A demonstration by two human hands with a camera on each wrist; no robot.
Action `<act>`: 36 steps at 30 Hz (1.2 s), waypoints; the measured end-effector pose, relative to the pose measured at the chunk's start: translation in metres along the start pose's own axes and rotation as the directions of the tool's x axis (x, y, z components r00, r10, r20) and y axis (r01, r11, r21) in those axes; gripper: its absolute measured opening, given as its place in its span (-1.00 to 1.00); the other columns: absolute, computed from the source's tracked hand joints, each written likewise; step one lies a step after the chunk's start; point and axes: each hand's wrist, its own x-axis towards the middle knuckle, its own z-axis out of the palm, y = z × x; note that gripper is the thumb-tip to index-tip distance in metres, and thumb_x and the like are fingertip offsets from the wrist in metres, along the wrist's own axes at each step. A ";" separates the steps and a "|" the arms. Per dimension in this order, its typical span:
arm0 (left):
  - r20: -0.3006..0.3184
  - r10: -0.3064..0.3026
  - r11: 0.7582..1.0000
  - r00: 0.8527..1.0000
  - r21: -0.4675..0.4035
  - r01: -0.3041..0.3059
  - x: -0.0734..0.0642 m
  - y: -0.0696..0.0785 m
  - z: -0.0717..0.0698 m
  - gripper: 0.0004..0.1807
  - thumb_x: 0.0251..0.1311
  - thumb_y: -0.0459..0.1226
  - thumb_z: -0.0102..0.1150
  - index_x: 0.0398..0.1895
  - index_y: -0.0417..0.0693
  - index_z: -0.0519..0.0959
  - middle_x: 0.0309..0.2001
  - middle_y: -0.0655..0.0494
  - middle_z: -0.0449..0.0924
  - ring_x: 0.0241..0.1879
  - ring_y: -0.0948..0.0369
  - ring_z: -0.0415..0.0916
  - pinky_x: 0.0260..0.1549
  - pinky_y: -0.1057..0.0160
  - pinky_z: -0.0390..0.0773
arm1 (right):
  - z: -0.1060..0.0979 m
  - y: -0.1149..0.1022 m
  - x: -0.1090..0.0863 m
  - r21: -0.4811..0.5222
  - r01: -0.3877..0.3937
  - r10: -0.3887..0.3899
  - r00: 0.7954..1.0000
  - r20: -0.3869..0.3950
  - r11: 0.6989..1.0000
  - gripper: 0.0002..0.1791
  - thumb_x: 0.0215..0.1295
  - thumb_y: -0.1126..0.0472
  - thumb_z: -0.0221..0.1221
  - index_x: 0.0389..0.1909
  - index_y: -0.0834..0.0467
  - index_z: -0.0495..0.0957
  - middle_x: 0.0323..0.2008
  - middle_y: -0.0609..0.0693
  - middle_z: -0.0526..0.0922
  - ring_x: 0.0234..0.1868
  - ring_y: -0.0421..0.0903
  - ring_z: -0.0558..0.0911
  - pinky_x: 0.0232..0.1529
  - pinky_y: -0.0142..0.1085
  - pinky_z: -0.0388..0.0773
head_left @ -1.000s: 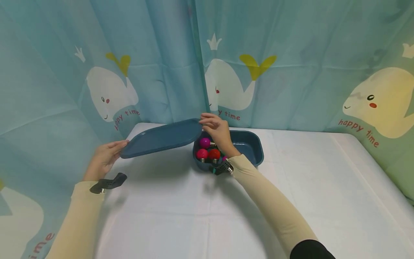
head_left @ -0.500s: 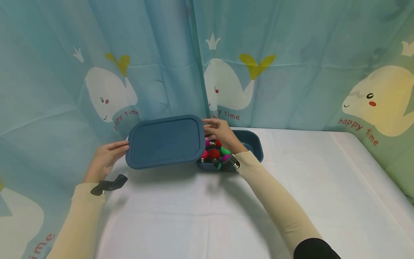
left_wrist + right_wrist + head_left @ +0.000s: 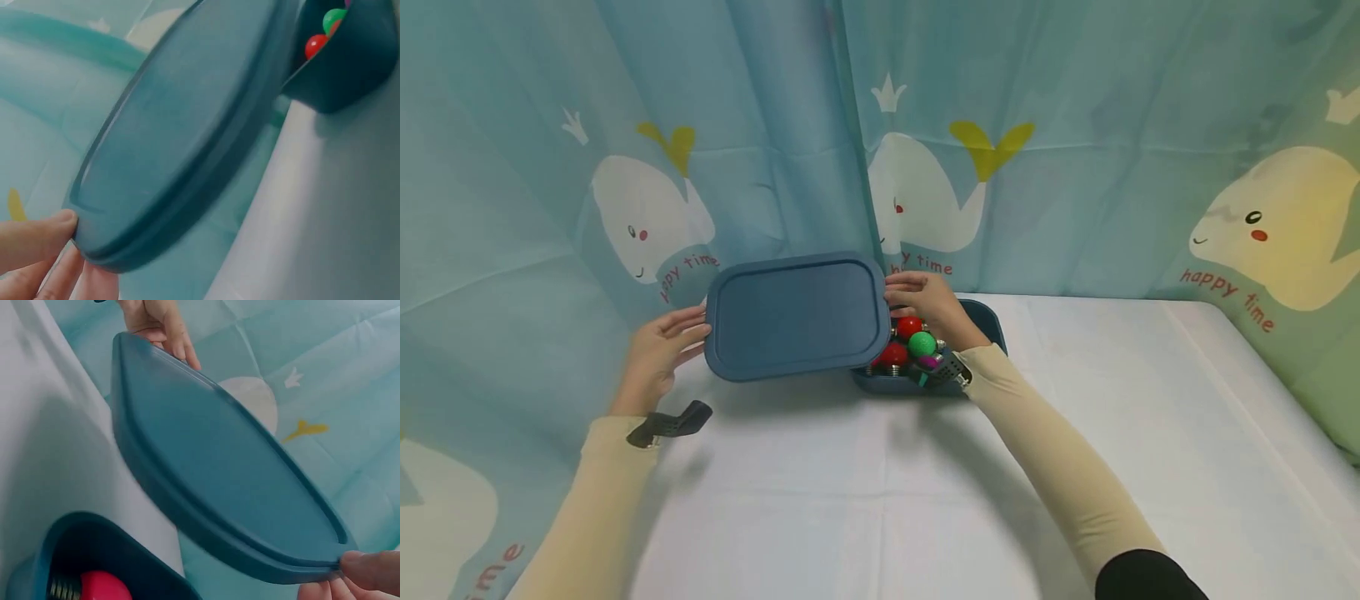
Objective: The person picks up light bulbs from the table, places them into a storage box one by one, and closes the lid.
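A dark blue rectangular lid (image 3: pixel 797 312) with rounded corners is held up in the air, tilted so its broad face turns to the head camera. My left hand (image 3: pixel 658 354) pinches its left end, thumb on the face and fingers behind, as the left wrist view shows. At the opposite end my right hand (image 3: pixel 928 304) pinches the rim between thumb and fingers. Behind and below the lid's right end stands a matching blue box (image 3: pixel 992 325). Inside lie several round coloured bulbs with metal screw bases, among them a green bulb (image 3: pixel 922 343) and a red bulb (image 3: pixel 910 326). The lid and right arm hide part of the box.
A white-covered table (image 3: pixel 880 500) lies under everything. Blue-green curtains (image 3: pixel 1075 208) printed with whales stand close behind the box and along both sides. Dark camera mounts sit on both wrists, the left mount (image 3: pixel 673 422) sticking out to the right.
The lid has tipped from nearly flat to facing the head camera, then shifted slightly right and up. Both hands moved right with it, keeping their hold.
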 end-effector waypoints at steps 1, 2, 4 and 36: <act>0.003 -0.002 1.000 1.000 0.010 0.001 0.000 0.001 0.003 -0.77 0.16 -0.36 0.21 -0.15 0.10 0.53 -0.30 0.46 0.60 -0.35 0.52 0.58 -0.34 0.56 0.61 | -0.003 0.000 -0.001 0.005 -0.002 0.002 1.000 -0.005 1.000 -0.61 0.27 0.33 0.15 0.12 0.29 0.47 0.03 0.19 0.58 -0.30 -0.21 0.64 0.12 -0.09 0.56; 0.013 -0.001 1.000 1.000 0.027 0.001 0.001 0.002 0.005 -0.75 0.18 -0.35 0.20 -0.09 0.06 0.52 -0.30 0.47 0.60 -0.34 0.53 0.57 -0.34 0.57 0.61 | -0.006 0.000 -0.001 0.008 -0.004 0.004 1.000 -0.010 1.000 -0.61 0.27 0.33 0.15 0.12 0.30 0.47 0.00 0.16 0.58 -0.32 -0.22 0.64 0.13 -0.10 0.55; 0.042 -0.011 0.999 0.999 0.039 0.009 0.002 0.003 0.010 -0.67 0.20 -0.32 0.19 0.04 -0.02 0.49 -0.28 0.49 0.59 -0.31 0.53 0.57 -0.31 0.57 0.60 | -0.013 0.000 -0.003 0.002 0.004 -0.004 1.000 -0.014 1.000 -0.60 0.28 0.33 0.14 0.14 0.31 0.45 -0.05 0.11 0.57 -0.32 -0.23 0.64 0.11 -0.12 0.57; 0.239 -0.142 0.990 0.960 0.043 0.136 0.032 -0.018 0.112 -0.42 0.25 -0.40 0.09 0.34 -0.28 0.24 -0.27 0.42 0.55 -0.24 0.49 0.55 -0.18 0.53 0.60 | -0.115 0.027 -0.040 -0.151 -0.054 0.028 0.986 -0.164 0.987 -0.55 0.33 0.31 0.08 0.20 0.40 0.35 -0.15 -0.03 0.51 -0.29 -0.33 0.57 -0.12 -0.43 0.65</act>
